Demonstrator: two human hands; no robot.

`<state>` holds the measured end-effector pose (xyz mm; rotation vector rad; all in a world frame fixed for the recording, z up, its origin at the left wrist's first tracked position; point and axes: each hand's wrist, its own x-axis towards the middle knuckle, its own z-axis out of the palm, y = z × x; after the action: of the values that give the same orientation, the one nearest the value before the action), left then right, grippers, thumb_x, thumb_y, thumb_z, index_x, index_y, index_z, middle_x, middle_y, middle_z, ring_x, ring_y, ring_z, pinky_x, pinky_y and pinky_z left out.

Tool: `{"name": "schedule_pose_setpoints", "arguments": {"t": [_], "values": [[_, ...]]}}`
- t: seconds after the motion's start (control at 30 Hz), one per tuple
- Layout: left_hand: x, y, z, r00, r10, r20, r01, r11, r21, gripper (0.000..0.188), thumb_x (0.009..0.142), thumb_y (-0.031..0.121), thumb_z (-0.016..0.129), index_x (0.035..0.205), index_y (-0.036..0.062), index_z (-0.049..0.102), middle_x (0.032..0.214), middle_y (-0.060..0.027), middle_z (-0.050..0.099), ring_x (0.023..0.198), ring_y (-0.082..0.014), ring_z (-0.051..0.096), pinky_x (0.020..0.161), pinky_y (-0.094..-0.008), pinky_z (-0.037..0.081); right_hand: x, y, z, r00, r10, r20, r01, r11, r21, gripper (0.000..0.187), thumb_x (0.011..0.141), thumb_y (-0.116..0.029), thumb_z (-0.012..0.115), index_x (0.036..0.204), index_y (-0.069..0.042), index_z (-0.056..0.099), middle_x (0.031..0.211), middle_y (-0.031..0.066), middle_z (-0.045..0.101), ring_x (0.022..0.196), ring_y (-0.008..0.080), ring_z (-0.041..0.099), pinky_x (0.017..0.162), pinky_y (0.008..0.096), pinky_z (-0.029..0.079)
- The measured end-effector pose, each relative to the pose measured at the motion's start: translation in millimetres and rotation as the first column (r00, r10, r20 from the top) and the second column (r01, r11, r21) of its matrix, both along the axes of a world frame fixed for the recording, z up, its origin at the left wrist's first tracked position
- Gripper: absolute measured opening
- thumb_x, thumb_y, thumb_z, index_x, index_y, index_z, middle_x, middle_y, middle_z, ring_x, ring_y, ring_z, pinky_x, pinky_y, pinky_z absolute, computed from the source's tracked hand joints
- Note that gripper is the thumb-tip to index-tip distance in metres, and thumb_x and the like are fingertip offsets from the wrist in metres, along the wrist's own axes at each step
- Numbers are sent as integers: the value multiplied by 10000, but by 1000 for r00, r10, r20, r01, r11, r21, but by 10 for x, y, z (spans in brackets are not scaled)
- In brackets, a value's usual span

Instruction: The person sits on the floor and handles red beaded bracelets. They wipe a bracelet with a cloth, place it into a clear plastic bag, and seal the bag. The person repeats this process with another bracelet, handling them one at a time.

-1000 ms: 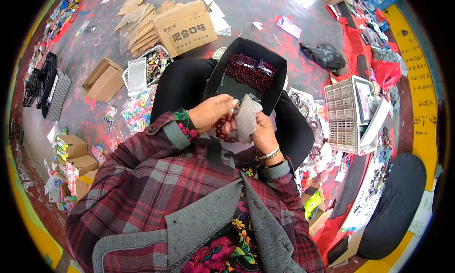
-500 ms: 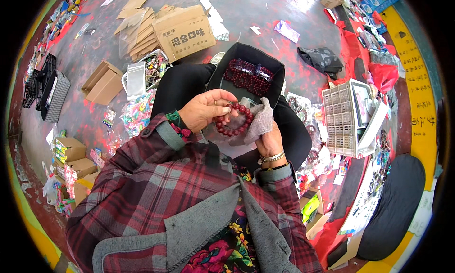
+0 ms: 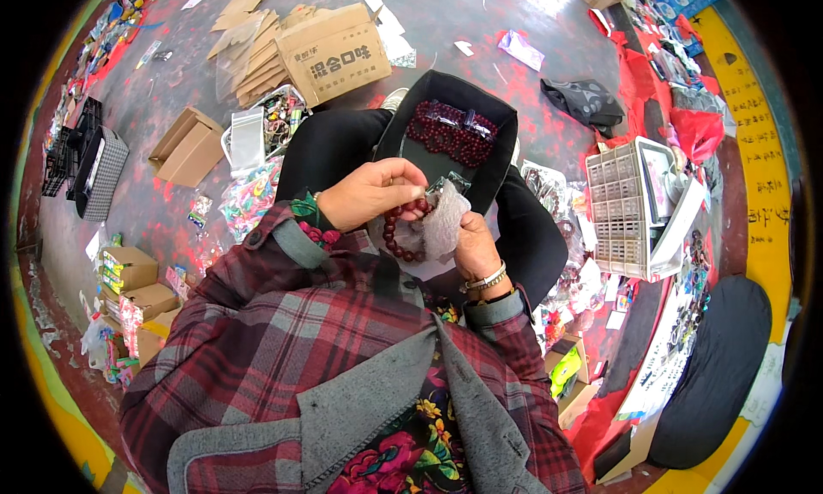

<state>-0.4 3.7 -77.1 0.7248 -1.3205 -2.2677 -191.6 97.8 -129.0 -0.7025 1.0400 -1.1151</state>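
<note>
A dark red bead bracelet (image 3: 399,239) hangs from my left hand (image 3: 370,192), whose thumb and fingers pinch its upper beads. My right hand (image 3: 477,249) grips a pale grey cloth (image 3: 445,218), which lies against the bracelet and hides some of its beads. Just beyond my hands, a black open box (image 3: 446,84) sits between my legs. Inside it, more dark red bead strings (image 3: 450,134) lie bunched together, with clear plastic over part of them.
On the left are flattened cardboard and a brown carton (image 3: 334,57), an open cardboard box (image 3: 186,148) and a basket of small goods (image 3: 279,121). To the right stand a white plastic crate (image 3: 617,211) and a black bag (image 3: 583,106). A black cushion-like shape (image 3: 716,374) lies lower right.
The cloth has come over the bracelet's right side, covering beads that showed before. My left hand has shifted slightly right, closer to my right hand, and the bracelet has turned.
</note>
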Motion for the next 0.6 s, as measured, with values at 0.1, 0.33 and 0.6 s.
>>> {"name": "schedule_pose_setpoints", "arguments": {"t": [0.1,0.33,0.6], "values": [[36,-5,57,998,44,39,-42,997,-65,243,843,27,552,1074,-6,486,978,-84,568,870,-131,566,790,-263,463,14,-10,72,995,-64,80,66,998,-22,216,833,-78,556,1039,-34,603,932,33,630,789,116,602,672,234,477],[14,40,-117,985,141,104,-149,987,68,231,846,83,576,1053,-17,549,959,-45,589,880,-107,550,770,-243,446,75,-28,154,949,-181,256,199,979,-43,240,824,-42,548,1061,-26,583,981,60,627,871,161,611,773,284,492],[-51,129,-22,976,165,144,-131,966,-221,211,853,143,588,974,-22,637,930,-31,607,852,-87,539,750,-225,432,89,-22,189,957,-172,232,185,982,-36,281,814,-57,564,1093,-25,567,1000,54,616,895,152,598,778,279,483]]}}
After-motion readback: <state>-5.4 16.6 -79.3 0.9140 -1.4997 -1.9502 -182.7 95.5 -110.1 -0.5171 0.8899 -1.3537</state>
